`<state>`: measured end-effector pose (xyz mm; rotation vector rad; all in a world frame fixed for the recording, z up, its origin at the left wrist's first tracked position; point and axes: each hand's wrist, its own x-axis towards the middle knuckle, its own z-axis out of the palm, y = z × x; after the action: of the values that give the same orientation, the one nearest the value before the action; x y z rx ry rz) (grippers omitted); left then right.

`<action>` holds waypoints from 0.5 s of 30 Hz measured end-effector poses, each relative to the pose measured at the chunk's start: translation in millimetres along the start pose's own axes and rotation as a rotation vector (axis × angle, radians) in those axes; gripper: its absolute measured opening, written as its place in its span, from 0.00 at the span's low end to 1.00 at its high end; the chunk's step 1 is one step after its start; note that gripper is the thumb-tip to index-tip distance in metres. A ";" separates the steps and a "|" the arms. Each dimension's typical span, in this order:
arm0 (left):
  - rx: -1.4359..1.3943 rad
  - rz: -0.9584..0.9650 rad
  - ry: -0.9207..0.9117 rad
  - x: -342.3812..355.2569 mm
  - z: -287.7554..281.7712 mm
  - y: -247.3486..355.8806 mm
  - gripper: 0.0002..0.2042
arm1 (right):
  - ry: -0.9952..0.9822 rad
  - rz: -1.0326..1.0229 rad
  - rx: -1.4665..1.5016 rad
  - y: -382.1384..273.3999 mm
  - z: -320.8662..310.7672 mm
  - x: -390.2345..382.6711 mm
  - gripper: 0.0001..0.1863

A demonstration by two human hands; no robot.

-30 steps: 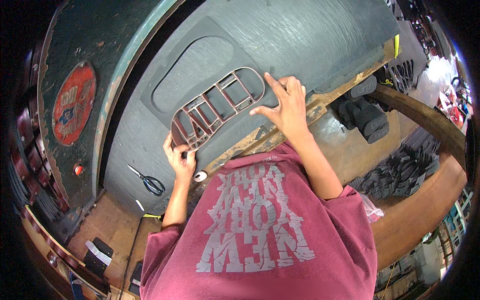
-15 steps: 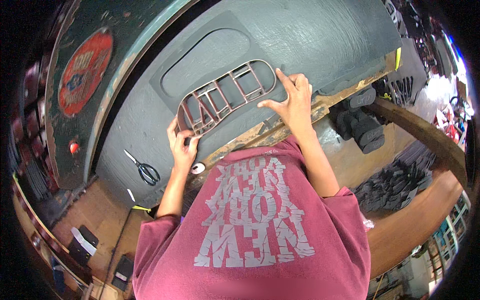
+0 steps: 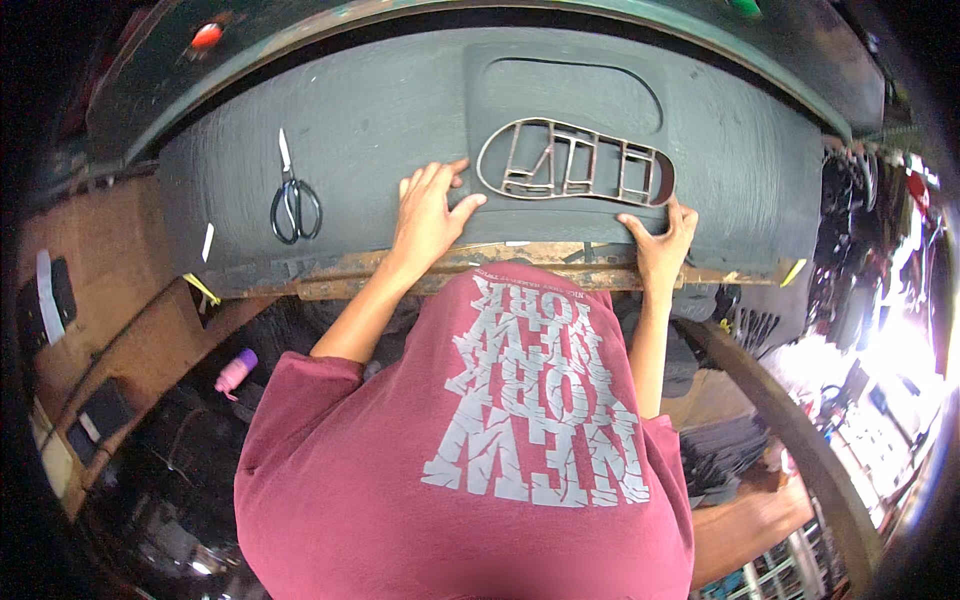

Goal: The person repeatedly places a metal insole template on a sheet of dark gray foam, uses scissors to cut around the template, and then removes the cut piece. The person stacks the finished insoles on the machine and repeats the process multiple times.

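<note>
A sole-shaped metal cutting die (image 3: 578, 192) with cross bars inside lies on a dark grey rubber-like sheet (image 3: 380, 110). Just left of the die, my left hand (image 3: 428, 212) rests on the sheet, fingers spread and holding nothing. At the die's right end is my right hand (image 3: 665, 245); its fingertips touch or nearly touch the rim, while the thumb lies apart on the sheet. Behind the die, a curved cut line (image 3: 590, 66) of rounded outline shows in the sheet.
Black-handled scissors (image 3: 296, 208) lie on the sheet to the left, near a small white strip (image 3: 208, 243). A dark green machine beam (image 3: 420, 18) spans the far side. The worn wooden table edge (image 3: 540, 256) runs before me. A pink and purple bottle (image 3: 237, 372) is at lower left.
My left hand has come off the die's left end and now rests beside it. My right hand has moved to the die's near right corner. The view has turned and shifted.
</note>
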<state>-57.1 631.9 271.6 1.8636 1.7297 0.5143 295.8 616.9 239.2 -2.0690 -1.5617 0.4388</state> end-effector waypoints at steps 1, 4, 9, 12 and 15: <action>-0.027 0.012 0.006 0.6 -1.1 -2.0 0.25 | 0.003 -0.020 -0.011 3.1 2.2 -0.5 0.49; -0.128 0.015 -0.032 4.5 -5.7 -6.7 0.23 | 0.003 -0.050 -0.027 10.5 2.8 0.5 0.46; -0.411 -0.199 0.029 12.0 -34.8 -19.0 0.18 | -0.372 0.075 0.177 19.1 -37.6 27.4 0.34; -0.215 -0.133 0.369 23.4 -81.6 -32.3 0.15 | -0.338 0.006 0.170 7.5 -79.2 68.0 0.28; -0.178 0.002 0.791 52.6 -146.7 -49.2 0.13 | 0.043 -0.273 0.197 -21.1 -105.3 120.4 0.25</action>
<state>-180.0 704.4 351.4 1.6320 2.0470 1.5040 370.3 715.4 343.0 -1.6793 -1.6728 0.4242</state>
